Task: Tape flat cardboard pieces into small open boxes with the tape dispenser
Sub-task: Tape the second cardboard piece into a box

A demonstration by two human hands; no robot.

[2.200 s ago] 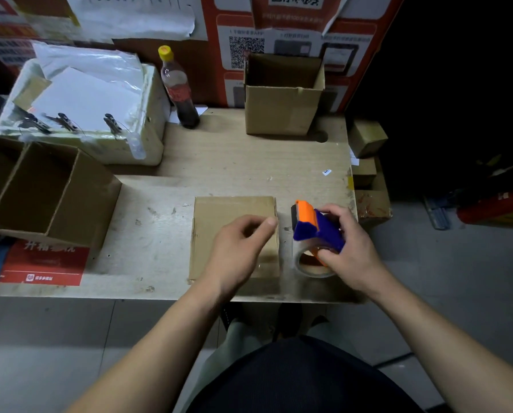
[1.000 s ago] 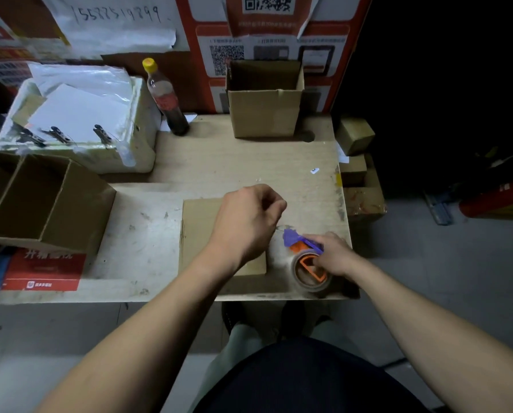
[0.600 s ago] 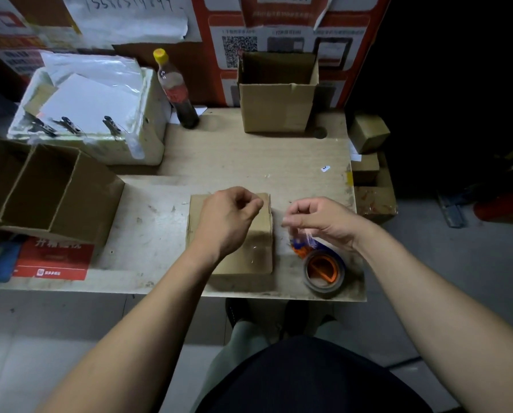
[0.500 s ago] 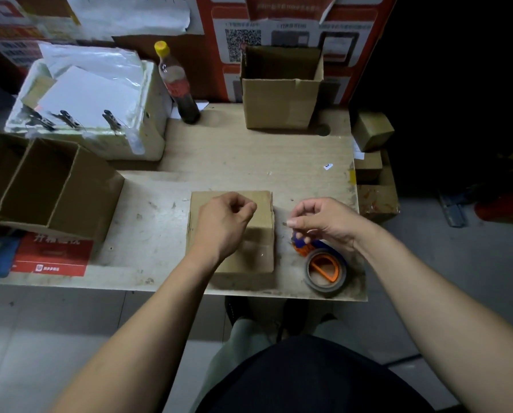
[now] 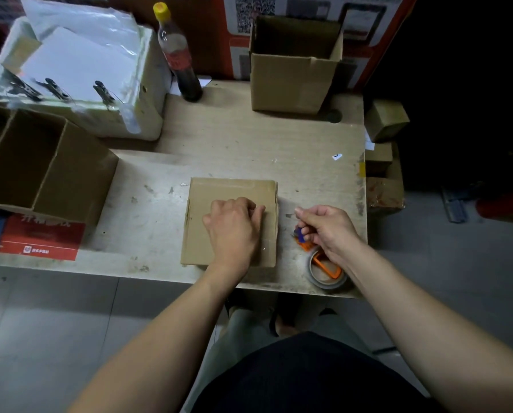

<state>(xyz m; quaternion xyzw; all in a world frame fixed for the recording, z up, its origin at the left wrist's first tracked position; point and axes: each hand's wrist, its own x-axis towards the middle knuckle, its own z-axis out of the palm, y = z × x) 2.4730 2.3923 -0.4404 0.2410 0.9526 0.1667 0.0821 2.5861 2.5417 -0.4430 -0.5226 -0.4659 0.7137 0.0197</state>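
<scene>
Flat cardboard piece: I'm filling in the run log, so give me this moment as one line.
stage: taping | left hand: fingers curled on flat cardboard piece | right hand: pinching, possibly a tape strip | tape dispenser: lying on table

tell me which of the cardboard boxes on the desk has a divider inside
The big open box at the desk's left edge: a cardboard wall splits it into two compartments. The open box at the back shows none.

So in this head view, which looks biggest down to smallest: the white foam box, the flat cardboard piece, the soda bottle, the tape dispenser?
1. White foam box
2. Flat cardboard piece, though it sits nearer the camera
3. Soda bottle
4. Tape dispenser, partly hidden by the right hand
</scene>
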